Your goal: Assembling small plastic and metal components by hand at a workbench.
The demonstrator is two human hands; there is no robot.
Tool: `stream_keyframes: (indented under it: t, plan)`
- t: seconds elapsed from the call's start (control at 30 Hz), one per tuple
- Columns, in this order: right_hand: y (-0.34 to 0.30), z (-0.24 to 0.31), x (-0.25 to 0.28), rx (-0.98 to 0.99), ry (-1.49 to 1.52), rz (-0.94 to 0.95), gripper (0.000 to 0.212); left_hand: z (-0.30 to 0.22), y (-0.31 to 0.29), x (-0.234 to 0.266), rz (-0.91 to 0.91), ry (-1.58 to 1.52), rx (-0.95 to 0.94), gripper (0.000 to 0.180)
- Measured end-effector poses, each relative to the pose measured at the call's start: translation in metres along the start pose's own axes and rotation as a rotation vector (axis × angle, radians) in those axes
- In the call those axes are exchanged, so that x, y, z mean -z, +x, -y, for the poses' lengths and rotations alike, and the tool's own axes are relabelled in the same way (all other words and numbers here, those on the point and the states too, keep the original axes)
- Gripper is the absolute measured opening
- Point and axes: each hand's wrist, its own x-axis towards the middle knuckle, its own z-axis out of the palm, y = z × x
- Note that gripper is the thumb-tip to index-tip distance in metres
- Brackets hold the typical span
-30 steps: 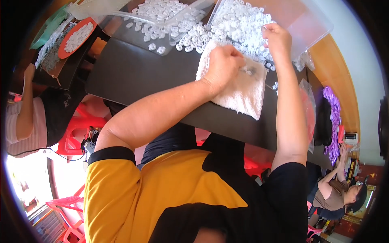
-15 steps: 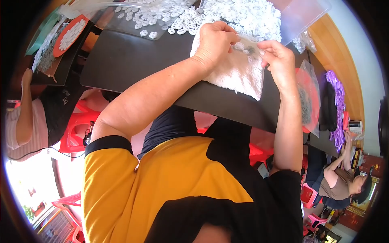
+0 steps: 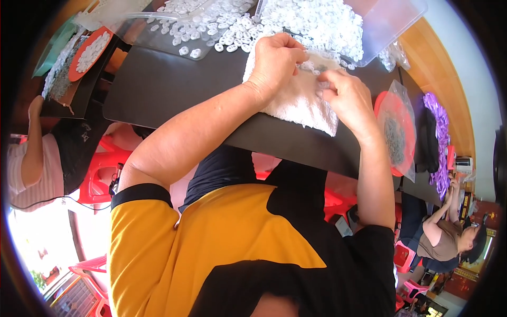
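Over a white towel [image 3: 301, 112] at the table's near edge, both my hands work close together. My left hand [image 3: 274, 59] is above the towel's left side, thumb and fingers pinched; what they hold, if anything, is hidden. At the towel's right side my right hand [image 3: 349, 98] has its thumb and fingertips drawn together, and I cannot make out anything between them. Between the hands lie a few small white plastic pieces [image 3: 316, 67] and a little greyish patch. A large heap of white plastic pieces [image 3: 317, 26] sits just beyond the towel.
More white pieces spread from a clear plastic tray [image 3: 174, 50] on the dark table [image 3: 174, 87]. At right are a red plate [image 3: 396, 140] of grey bits under a clear bag, and a purple bundle [image 3: 437, 142]. One person [image 3: 42, 164] sits left, another [image 3: 443, 238] right.
My right hand has moved left and slightly down, from the towel's upper right corner to over the towel, closer to my left hand. The left hand has shifted slightly.
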Motion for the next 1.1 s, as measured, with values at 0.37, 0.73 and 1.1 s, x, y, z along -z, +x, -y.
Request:
stream_keyframes:
  t: [0.37,0.73,1.1]
  plan:
    - [0.125,-0.071,-0.008,-0.130,-0.112,-0.151,0.017,0.008,0.004,-0.002,0.027,-0.033,-0.023,0.006]
    - [0.109,-0.048,0.007,-0.183,0.274,-0.132,0.015,0.001,0.002,-0.001,0.018,-0.051,0.025,0.007]
    - [0.009,-0.004,0.003,-0.121,0.517,-0.030,0.015,-0.001,0.005,0.002,0.001,-0.025,0.028,0.008]
